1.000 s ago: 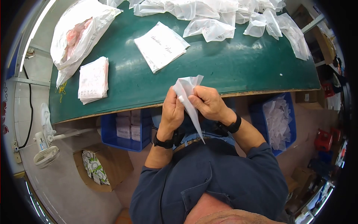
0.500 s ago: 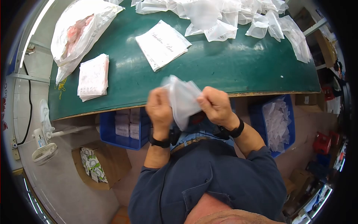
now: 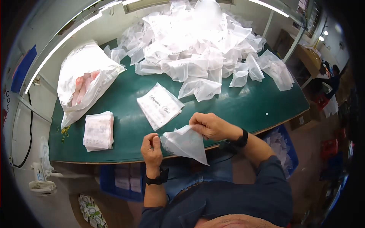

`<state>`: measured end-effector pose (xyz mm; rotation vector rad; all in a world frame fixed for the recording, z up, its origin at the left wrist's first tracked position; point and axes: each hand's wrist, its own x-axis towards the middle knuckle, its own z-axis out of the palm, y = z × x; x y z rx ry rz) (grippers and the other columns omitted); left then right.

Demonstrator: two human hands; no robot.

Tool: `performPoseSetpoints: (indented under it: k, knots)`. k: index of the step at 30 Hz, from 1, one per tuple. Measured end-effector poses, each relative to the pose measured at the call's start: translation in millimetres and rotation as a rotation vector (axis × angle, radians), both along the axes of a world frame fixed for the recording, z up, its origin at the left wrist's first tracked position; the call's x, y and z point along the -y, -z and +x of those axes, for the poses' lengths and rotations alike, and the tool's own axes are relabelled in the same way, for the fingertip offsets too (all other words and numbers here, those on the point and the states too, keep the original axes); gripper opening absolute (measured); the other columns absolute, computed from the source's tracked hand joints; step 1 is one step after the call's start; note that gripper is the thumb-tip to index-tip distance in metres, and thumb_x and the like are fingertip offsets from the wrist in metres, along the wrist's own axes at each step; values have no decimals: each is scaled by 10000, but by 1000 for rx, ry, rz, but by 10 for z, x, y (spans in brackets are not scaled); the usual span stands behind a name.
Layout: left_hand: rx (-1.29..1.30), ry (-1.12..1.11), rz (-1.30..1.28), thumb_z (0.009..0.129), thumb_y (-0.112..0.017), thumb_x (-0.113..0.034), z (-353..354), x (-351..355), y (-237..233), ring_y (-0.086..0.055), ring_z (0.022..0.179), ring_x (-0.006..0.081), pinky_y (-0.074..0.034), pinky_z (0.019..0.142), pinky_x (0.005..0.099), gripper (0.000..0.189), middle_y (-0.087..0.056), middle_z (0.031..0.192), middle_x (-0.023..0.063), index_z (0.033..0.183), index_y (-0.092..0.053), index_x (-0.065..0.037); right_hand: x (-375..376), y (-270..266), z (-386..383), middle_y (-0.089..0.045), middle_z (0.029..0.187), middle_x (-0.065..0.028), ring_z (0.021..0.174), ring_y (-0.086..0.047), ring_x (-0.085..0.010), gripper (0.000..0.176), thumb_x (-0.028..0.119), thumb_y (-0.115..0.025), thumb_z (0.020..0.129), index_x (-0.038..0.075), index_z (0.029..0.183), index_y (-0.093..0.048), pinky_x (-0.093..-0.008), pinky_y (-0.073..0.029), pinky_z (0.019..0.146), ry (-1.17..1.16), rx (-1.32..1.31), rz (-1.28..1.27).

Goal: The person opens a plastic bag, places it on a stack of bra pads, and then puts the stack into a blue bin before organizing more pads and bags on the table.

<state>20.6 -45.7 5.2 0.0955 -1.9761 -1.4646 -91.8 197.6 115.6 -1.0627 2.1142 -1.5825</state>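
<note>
In front of the table's near edge I have a frosted, see-through plastic bag (image 3: 186, 142), spread out with one corner hanging down. My right hand (image 3: 211, 126) is closed on its upper right corner, thumb and fingers pinched together. My left hand (image 3: 152, 149) is closed beside the bag's left edge, thumb upward; whether its curled fingers grip the plastic is not plain. Just beyond my hands lies a small stack of printed frosted bags (image 3: 160, 106) with script lettering. Farther left sits a neat stack of bags with pinkish contents (image 3: 99, 131).
A large heap of loose frosted bags (image 3: 190, 49) covers the back of the green table (image 3: 243, 102). A white sack (image 3: 87, 57) with pinkish contents stands open at the left. Beneath the table are blue bins (image 3: 142, 190) and a carton (image 3: 114, 209); a fan (image 3: 42, 186) is at left.
My view has tilted up, showing more of the heap. The bag has gone from crumpled and blurred to spread out, its right corner held up by my right hand.
</note>
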Motion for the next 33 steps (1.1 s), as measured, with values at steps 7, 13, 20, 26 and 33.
performPoseSetpoints:
  k: [7, 13, 20, 26, 33]
  knots:
    - [265, -50, -27, 989, -662, -143, -2, -68, 43, -605, 828, 134, -497, 764, 264, 175, -652, 949, 62, 1085, -646, 2, 406, -982, -2588, -675, 815, -65, 678, -662, -128, 267, 245, -567, 1039, 2, 963, -647, -272, -539, 605, 567, -143, -314]
    - [118, -84, -331, 906, -736, -164, -160, 41, -26, -628, 1106, 297, -483, 973, 397, 348, -652, 1185, 167, 1202, -632, -12, 956, -646, -2080, -719, 938, -123, 806, -709, -190, 332, 257, -655, 980, -63, 1064, -671, -322, -578, 736, 384, -263, -39]
    - [317, -95, -539, 893, -731, -303, -170, 5, 26, -480, 1373, 374, -287, 1177, 521, 549, -575, 1415, 203, 1332, -593, -3, 1263, 596, -1226, -704, 1027, -225, 945, -683, -401, 527, 473, -691, 890, -35, 1028, -665, -458, -540, 837, 156, -500, 696]
    - [348, -85, -553, 888, -731, -320, -194, 20, 84, -453, 1397, 382, -258, 1193, 534, 590, -562, 1422, 224, 1334, -579, 34, 1445, 762, -1239, -686, 1045, -219, 1025, -669, -407, 562, 507, -699, 877, -23, 1048, -620, -482, -522, 882, 285, -464, 735]
    - [357, -77, -553, 899, -722, -329, -185, 18, 100, -447, 1409, 375, -252, 1196, 535, 599, -552, 1446, 224, 1344, -575, 45, 1457, 877, -1399, -690, 1047, -202, 1044, -666, -399, 511, 460, -735, 861, 5, 1066, -623, -483, -526, 886, 387, -415, 731]
